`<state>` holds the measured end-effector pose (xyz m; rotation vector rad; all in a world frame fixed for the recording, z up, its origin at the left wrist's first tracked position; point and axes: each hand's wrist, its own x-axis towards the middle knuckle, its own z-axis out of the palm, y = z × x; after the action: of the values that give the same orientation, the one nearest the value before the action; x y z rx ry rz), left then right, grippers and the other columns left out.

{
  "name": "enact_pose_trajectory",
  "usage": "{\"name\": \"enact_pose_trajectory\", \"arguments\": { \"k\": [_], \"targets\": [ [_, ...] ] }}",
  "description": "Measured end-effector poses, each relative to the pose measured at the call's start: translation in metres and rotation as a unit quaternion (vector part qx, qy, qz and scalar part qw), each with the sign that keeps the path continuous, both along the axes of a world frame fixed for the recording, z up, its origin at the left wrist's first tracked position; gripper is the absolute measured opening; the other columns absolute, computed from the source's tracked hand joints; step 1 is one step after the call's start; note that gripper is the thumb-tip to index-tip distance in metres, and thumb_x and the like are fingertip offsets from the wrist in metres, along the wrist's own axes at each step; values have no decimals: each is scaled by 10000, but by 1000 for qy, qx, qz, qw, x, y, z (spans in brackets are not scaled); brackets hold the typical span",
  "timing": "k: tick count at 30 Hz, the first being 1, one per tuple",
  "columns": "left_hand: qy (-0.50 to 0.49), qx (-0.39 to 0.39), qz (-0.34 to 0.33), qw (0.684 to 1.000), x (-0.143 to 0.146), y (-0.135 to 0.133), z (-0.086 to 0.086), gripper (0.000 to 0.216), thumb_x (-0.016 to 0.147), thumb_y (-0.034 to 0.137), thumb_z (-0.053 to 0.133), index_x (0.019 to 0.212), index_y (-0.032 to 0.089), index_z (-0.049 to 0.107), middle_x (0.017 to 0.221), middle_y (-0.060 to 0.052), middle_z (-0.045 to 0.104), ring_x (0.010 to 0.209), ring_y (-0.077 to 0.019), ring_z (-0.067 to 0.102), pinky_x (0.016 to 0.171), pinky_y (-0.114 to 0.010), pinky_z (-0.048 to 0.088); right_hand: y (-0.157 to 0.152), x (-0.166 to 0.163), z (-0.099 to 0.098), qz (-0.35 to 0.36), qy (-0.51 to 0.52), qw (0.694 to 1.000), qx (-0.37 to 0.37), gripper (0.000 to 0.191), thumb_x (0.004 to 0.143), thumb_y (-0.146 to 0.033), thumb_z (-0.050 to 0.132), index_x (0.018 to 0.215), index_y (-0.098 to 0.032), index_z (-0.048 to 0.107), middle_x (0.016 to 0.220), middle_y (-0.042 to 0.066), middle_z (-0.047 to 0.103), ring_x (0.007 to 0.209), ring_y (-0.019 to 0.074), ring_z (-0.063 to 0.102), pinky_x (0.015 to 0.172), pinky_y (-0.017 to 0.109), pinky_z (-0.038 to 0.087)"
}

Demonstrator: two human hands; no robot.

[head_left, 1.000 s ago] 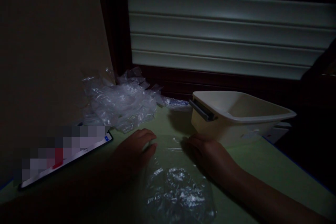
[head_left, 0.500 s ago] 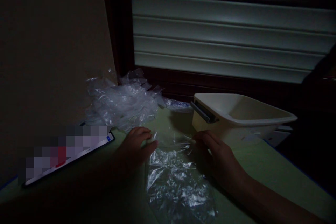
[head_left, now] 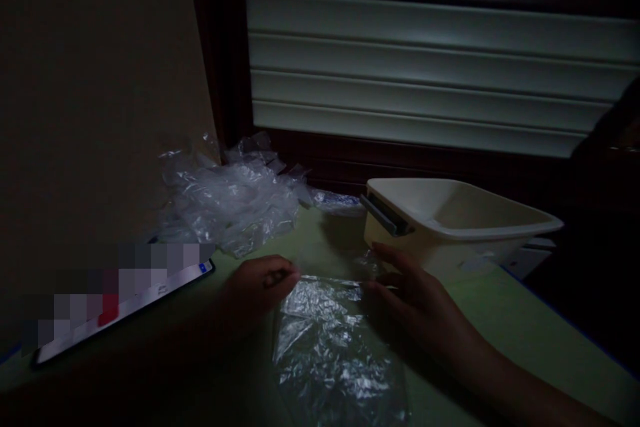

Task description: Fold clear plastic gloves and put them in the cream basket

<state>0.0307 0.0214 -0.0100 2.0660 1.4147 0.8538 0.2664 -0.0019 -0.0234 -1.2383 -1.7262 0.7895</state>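
A clear crinkled plastic bag (head_left: 335, 347) lies flat on the green table (head_left: 500, 320) in front of me. My left hand (head_left: 255, 287) pinches the bag's top left corner, fingers curled closed. My right hand (head_left: 415, 293) holds the top right edge between thumb and fingers. The top edge is stretched between both hands and folded toward me. The light is very dim.
A heap of clear plastic bags (head_left: 230, 200) sits at the back left against a beige wall. A cream plastic tub (head_left: 450, 220) with a grey handle stands just behind my right hand. A tablet (head_left: 115, 307) lies at the left. A shuttered window is behind.
Both hands went from lying flat on the bag to gripping its far edge and drawing it back toward me. The bag now looks shorter and more crinkled.
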Motion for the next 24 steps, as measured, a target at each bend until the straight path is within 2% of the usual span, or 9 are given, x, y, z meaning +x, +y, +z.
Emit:
{"name": "enact_pose_trajectory", "arguments": {
  "k": [5, 9, 12, 15, 19, 24],
  "targets": [
    [-27, -45, -1, 999, 0, 1, 3, 289, 699, 402, 457, 705, 149, 595, 637, -20, 585, 604, -158, 537, 566, -261, 413, 1, -1, -4, 17, 59, 997, -43, 555, 755, -288, 533, 1253, -137, 341, 1142, 186, 555, 760, 196, 641, 593, 315, 539],
    [-58, -62, 4, 996, 0, 2, 0, 293, 677, 410, 475, 751, 144, 573, 653, -18, 565, 602, -153, 534, 566, -261, 417, 4, 1, -2, 3, 30, 999, -27, 414, 753, -293, 517, 1127, -130, 443, 880, 108, 630, 706, 183, 624, 592, 307, 517],
    [-60, -63, -14, 996, -2, 5, -4, 259, 671, 380, 474, 739, 146, 561, 633, -3, 542, 572, -138, 515, 535, -242, 405, 4, 2, 3, 4, -31, 999, -23, 198, 773, -300, 500, 890, -145, 540, 730, 63, 623, 648, 171, 602, 567, 287, 487],
    [-51, -28, -32, 998, -5, 8, -6, 189, 669, 326, 478, 684, 155, 558, 656, -4, 555, 590, -131, 521, 551, -232, 412, 3, 1, 9, -4, -85, 996, -10, 147, 787, -280, 489, 772, -154, 564, 688, 49, 620, 628, 163, 586, 545, 267, 462],
    [-20, 33, -43, 998, -8, 9, -7, 144, 695, 248, 496, 679, 159, 607, 709, -14, 593, 636, -131, 543, 594, -230, 419, 2, 3, 10, -7, -120, 992, 37, 170, 801, -219, 452, 786, -157, 609, 716, 52, 644, 642, 159, 594, 566, 263, 462],
    [8, 112, -89, 990, -13, 9, -15, 154, 742, 140, 488, 718, 167, 638, 755, -13, 603, 698, -128, 559, 657, -238, 423, 0, 6, 11, 9, -201, 976, 86, 220, 746, -81, 447, 812, -153, 645, 783, 72, 650, 686, 167, 605, 596, 273, 471]
  ]
}}
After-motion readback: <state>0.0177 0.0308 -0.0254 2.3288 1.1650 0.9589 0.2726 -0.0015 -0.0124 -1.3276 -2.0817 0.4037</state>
